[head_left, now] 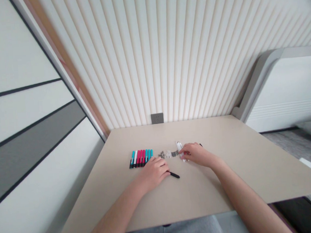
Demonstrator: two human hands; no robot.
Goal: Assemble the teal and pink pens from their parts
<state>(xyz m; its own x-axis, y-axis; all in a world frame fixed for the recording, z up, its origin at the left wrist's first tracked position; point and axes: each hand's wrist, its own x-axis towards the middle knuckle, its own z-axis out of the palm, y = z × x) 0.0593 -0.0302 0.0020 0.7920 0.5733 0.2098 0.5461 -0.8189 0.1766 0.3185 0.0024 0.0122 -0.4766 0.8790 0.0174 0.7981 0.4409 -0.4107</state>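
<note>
Row of turquoise, pink and white pens [140, 157] on a beige desk [213, 131]
Left hand [156, 171] holds a slim black rod [175, 175]; right hand [194, 153] is over thin white strips [179, 146].

We get bright, diffuse light, faint shadows on the table [194, 196], wide-angle stretch toward edges, dark blur upper right; small parts [168, 154] mid-frame look soft.

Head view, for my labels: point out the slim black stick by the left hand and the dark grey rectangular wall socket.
Slim black stick [175, 175], head view: middle of its exposed length.
Dark grey rectangular wall socket [157, 118], head view: middle of its faceplate.
</note>
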